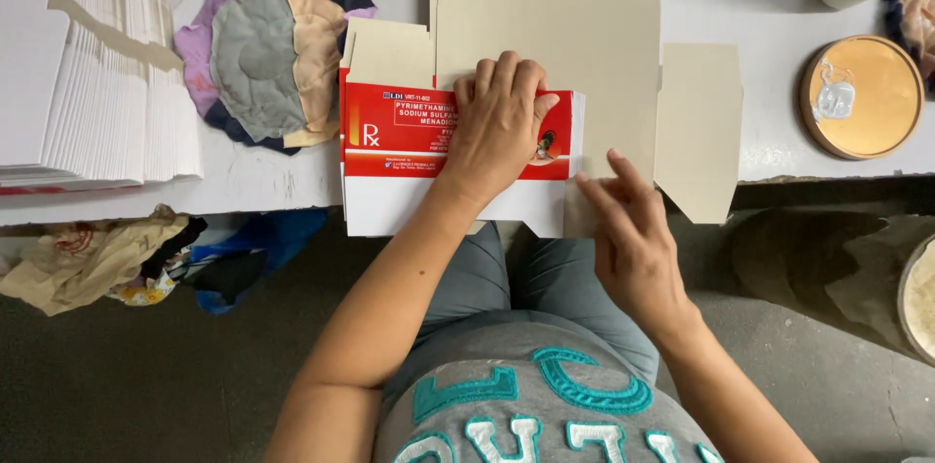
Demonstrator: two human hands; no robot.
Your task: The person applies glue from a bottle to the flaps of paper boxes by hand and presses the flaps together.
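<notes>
Head view: left fingers (506, 83) press carton (545, 44) flat.

Two hands, the left hand (497, 127) and the right hand (633, 244), lie on one flat carton blank (545, 35) at the worktable's (760, 5) front edge, with one stack of white blanks (107, 93) at its left edge, one pile of fabric pads (268, 59), and one round wooden dish (862, 98) near its right edge.

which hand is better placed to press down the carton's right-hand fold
Right. The right hand already has fingertips at the folded edge of the red and white carton, while the left hand lies flat on the printed panel, pinning it.
</notes>
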